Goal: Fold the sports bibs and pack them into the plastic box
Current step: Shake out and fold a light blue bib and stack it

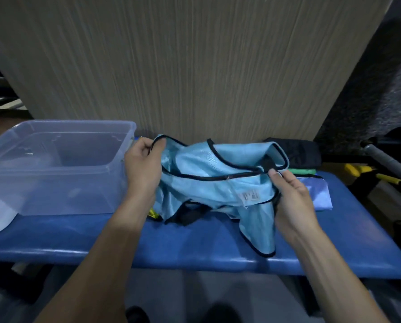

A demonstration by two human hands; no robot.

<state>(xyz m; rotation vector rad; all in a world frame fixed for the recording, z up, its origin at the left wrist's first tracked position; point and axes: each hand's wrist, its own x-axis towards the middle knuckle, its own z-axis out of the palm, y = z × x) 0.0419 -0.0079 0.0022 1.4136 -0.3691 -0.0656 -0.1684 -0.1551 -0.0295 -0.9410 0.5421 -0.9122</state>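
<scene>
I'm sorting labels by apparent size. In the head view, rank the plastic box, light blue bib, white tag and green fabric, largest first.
1. plastic box
2. light blue bib, bunched, so roughly comparable
3. green fabric, mostly hidden
4. white tag

On the bench (194, 248) we see the box (55, 159) at left, the bib (218, 183) right of it, and perhaps more folded cloth (299, 152) behind.

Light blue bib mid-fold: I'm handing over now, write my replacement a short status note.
Left hand pinches the light blue bib by its dark trim at the left; right hand grips its right edge.
The bib is crumpled, not folded, over the blue bench.
Plastic box sits left of it, with no bibs visible inside.
More fabric lies behind and right.
Left: fold this bib, pack it, then the rest.
</scene>
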